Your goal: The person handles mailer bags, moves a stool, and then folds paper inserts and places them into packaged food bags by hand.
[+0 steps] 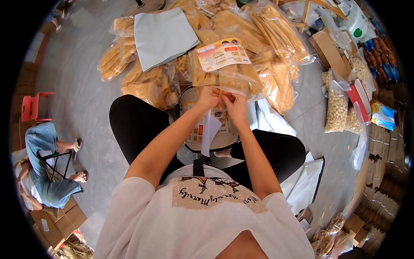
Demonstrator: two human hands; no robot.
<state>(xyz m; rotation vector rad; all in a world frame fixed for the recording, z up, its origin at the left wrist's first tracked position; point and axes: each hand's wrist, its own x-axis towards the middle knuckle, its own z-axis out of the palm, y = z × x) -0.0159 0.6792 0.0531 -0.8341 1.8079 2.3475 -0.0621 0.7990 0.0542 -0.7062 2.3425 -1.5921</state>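
In the head view, a clear plastic bag (pixel 226 80) of flat yellow-brown sheets lies in front of me, with a printed label (pixel 222 54) across its upper part. My left hand (pixel 208 97) is closed on the bag's near edge. Close beside it, my right hand (pixel 235 105) pinches the same edge, fingertips almost meeting the left ones. A white strip (pixel 209 131), perhaps paper, hangs just below my left hand. Under my hands, between my knees, a seat-like surface (pixel 194 146) bears several printed labels (pixel 223 118).
Similar filled bags (pixel 144 86) are heaped around the front, with a folded grey sheet (pixel 164 36) on top. Bags of pale pieces (pixel 336 105) and a cardboard box (pixel 330 52) stand right. At left are a red chair (pixel 36 107) and a seated person (pixel 45 168).
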